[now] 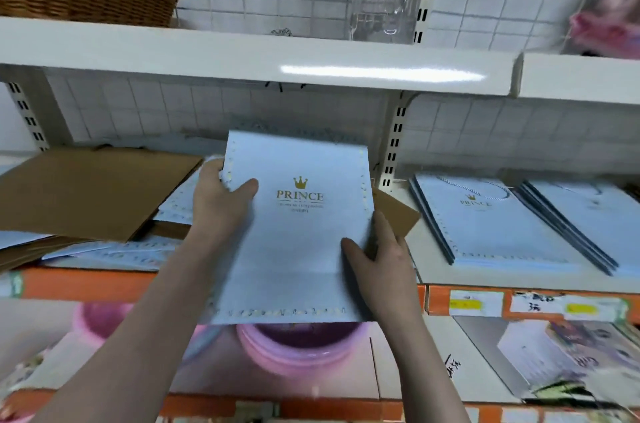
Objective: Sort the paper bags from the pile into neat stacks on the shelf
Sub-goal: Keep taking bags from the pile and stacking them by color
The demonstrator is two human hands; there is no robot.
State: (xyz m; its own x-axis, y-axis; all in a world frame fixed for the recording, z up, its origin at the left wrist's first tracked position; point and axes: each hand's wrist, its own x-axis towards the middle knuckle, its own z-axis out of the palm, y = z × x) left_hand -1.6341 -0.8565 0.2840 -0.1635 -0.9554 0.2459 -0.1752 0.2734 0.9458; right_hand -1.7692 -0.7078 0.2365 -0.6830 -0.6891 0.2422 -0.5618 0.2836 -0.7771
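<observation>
My left hand [221, 197] grips blue bag [294, 235] at upper left edge, thumb on top, fingers under. My right hand [377, 249] pinches right edge lower down, thumb across face. Bag held flat at frame centre, in front of shelf [460, 280], between messy pile [104, 214] at left and neat blue stacks [491, 225] at right. Judging: light, thin, fairly stiff card-paper, glossy so maybe slippery; creases easily. Best hold both side edges, keep flat, avoid bending corners.
</observation>
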